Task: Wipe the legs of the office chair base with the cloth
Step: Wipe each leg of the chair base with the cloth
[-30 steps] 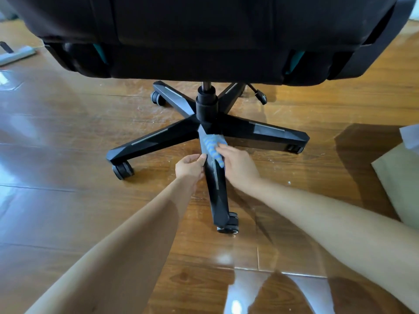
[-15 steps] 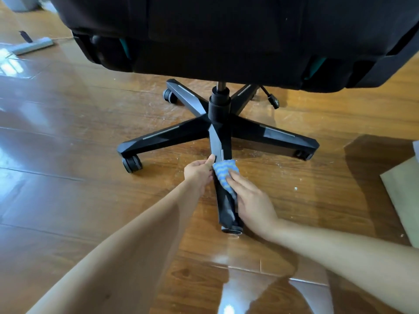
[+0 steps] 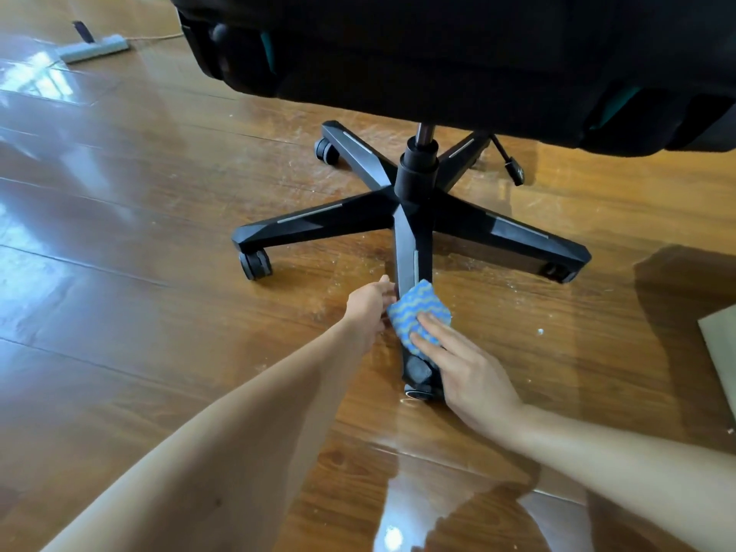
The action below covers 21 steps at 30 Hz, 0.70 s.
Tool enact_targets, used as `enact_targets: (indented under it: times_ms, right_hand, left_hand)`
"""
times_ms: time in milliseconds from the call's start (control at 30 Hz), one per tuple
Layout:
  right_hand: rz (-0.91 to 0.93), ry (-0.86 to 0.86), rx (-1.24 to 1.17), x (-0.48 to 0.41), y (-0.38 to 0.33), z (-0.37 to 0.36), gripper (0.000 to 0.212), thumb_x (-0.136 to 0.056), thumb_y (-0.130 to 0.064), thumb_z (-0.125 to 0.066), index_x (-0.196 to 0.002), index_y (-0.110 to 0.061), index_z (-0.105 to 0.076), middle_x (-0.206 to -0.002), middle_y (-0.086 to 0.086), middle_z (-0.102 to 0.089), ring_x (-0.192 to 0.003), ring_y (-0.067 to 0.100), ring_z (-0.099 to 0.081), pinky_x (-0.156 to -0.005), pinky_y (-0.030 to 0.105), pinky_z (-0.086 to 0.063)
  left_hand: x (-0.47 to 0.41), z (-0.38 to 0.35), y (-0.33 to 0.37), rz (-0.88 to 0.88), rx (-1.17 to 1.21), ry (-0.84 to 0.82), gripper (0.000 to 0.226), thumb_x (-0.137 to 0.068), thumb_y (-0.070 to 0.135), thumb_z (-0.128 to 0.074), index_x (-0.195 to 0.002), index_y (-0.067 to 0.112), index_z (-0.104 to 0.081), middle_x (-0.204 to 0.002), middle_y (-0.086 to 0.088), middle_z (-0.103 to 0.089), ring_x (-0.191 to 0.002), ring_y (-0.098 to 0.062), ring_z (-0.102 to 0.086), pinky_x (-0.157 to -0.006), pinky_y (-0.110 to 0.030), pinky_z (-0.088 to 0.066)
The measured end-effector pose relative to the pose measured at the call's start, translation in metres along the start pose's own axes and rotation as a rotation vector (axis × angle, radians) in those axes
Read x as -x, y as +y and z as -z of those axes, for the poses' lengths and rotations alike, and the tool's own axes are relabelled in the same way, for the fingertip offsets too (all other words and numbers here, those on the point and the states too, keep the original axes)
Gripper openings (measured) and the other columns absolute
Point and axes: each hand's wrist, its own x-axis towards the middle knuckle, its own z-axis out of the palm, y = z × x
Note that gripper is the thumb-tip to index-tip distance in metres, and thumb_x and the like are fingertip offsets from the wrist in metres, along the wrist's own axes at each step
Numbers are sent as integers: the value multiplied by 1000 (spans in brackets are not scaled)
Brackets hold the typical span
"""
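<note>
A black five-legged chair base point(image 3: 416, 201) stands on castors under the dark seat point(image 3: 458, 49). One leg point(image 3: 410, 256) points toward me. A blue cloth with a yellow wavy pattern point(image 3: 416, 312) is draped over the lower part of that leg. My right hand point(image 3: 466, 372) presses the cloth onto the leg with flat fingers, just above the leg's castor point(image 3: 418, 376). My left hand point(image 3: 370, 302) touches the left side of the same leg beside the cloth, fingers curled against it.
The floor is glossy wood planks with white dust specks point(image 3: 539, 331) around the base. A grey flat floor tool point(image 3: 95, 47) lies far left at the back. A pale cardboard sheet point(image 3: 721, 348) sits at the right edge. A lever point(image 3: 509, 161) hangs under the seat.
The cloth and my right hand have slid down the near leg from beside the hub toward its castor end. My left hand followed along the leg's left side.
</note>
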Motion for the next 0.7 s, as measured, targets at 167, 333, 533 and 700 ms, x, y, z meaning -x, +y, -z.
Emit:
enact_targets:
  times_ms: [167, 333, 533, 700]
  right_hand:
    - [-99, -21, 18, -59, 13, 7, 62, -85, 12, -51, -137, -19, -65, -159, -2, -42, -146, 19, -41, -101, 38, -52]
    - [-184, 33, 28, -79, 9, 4, 61, -87, 11, -52, -140, -17, -62, -161, -5, -39, -145, 18, -42, -97, 34, -51]
    - [108, -35, 28, 1, 0, -4, 56, -92, 7, -34, -136, -11, -64, -158, 4, -45, -150, 17, -34, -112, 43, -46]
    - [-1, -25, 70, -62, 14, 4, 61, -83, 13, -48, -136, -12, -65, -156, 4, -47, -147, 19, -40, -108, 40, -50]
  left_hand:
    - [10, -8, -1, 22, 33, -18, 43, -109, 47, -50, -130, 15, -69, -108, -4, -72, -93, -21, -72, -84, -35, -62]
    - [21, -2, 3, 25, 114, -44, 91, -105, 75, -22, -146, 2, -57, -137, -15, -67, -128, -30, -63, -109, -43, -51]
    - [12, 8, 8, -14, 55, 3, 99, -98, 84, -14, -106, 6, -75, -111, -11, -76, -105, -26, -69, -116, -51, -44]
    - [14, 8, 5, 31, 149, 5, 100, -93, 89, -15, -104, 8, -72, -109, -10, -75, -105, -26, -70, -97, -41, -55]
